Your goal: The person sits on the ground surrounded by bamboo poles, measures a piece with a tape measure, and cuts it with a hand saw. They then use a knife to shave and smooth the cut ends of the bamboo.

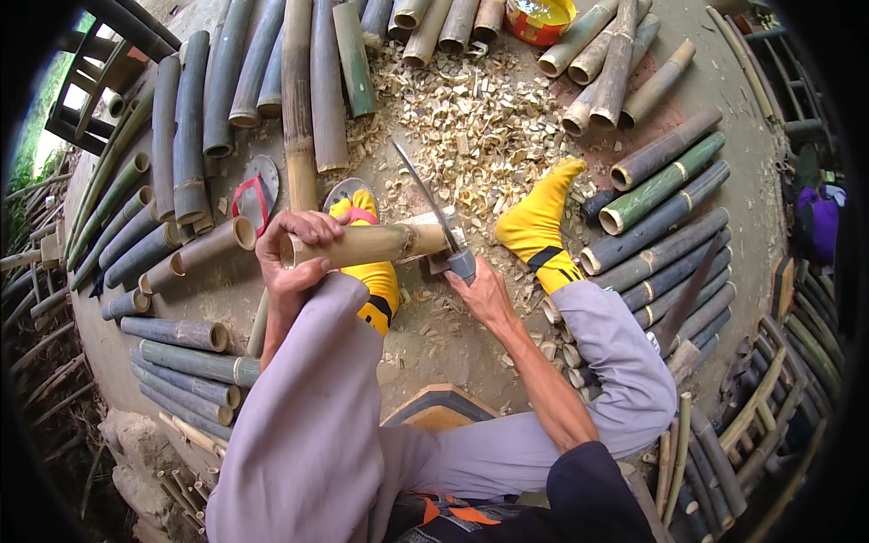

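My left hand [291, 252] grips the near end of a pale bamboo tube [367, 245] that lies across in front of me. My right hand [480, 288] holds the grey handle of a long knife [427, 201], whose blade slants up to the left over the tube's right end. The tube's far end rests on a small block [434, 217] between my feet in yellow socks [536, 222]. A heap of pale bamboo chips [471, 122] covers the ground just beyond.
Cut bamboo tubes lie all around: green ones [195, 118] at the left and top, darker ones [665, 231] at the right, more [181, 362] at the lower left. A red sandal [253, 195] lies at the left, an orange tub [540, 18] at the top.
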`<state>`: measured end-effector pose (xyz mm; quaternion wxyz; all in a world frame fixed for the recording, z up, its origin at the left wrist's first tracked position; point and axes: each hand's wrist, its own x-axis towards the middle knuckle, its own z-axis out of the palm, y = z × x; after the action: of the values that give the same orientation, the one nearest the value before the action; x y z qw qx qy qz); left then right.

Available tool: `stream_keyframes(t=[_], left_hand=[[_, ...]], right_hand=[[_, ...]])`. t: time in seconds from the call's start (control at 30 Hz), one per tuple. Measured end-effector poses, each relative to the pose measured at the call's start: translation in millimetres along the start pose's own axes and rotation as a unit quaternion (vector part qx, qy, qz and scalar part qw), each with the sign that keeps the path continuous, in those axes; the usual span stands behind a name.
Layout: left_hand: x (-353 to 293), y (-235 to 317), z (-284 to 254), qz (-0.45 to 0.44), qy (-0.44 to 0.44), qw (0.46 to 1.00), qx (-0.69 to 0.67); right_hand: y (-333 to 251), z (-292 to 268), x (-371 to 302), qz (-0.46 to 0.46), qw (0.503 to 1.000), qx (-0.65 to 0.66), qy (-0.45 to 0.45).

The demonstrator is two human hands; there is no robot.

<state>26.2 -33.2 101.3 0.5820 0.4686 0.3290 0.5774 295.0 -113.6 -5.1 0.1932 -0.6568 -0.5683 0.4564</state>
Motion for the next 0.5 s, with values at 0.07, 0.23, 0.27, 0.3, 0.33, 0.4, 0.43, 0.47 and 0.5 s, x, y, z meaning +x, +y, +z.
stream_keyframes(t=[0.07,0.23,0.27,0.3,0.33,0.4,0.43,0.47,0.5], left_hand=[[1,3,-3,-0.013,0.017,0.999,-0.026],[4,11,-4,-0.043,-0.027,0.999,0.006],[5,10,-3,-0.042,-0.049,0.998,0.009],[7,10,0,-0.039,-0.072,0.997,0.009],[11,11,1,-0.036,-0.094,0.995,0.018],[5,12,7,-0.064,-0.086,0.994,0.036],[7,12,11,-0.073,-0.054,0.996,0.015],[6,16,16,-0.087,-0.018,0.996,-0.005],[3,14,11,-0.074,-0.033,0.997,-0.002]], right_hand=[[-14,-5,-6,-0.006,0.998,0.059,0.023],[-37,-14,-2,-0.122,0.977,0.145,0.098],[-23,-6,-1,-0.139,0.974,0.152,0.097],[-7,4,6,-0.106,0.99,0.065,0.063],[3,4,9,-0.077,0.995,0.039,0.04],[-5,-1,2,-0.043,0.998,0.042,0.02],[-9,-3,0,-0.022,0.998,0.064,0.018],[-23,-8,-7,0.003,0.996,0.087,0.013],[-35,-15,-8,0.021,0.994,0.108,0.008]])
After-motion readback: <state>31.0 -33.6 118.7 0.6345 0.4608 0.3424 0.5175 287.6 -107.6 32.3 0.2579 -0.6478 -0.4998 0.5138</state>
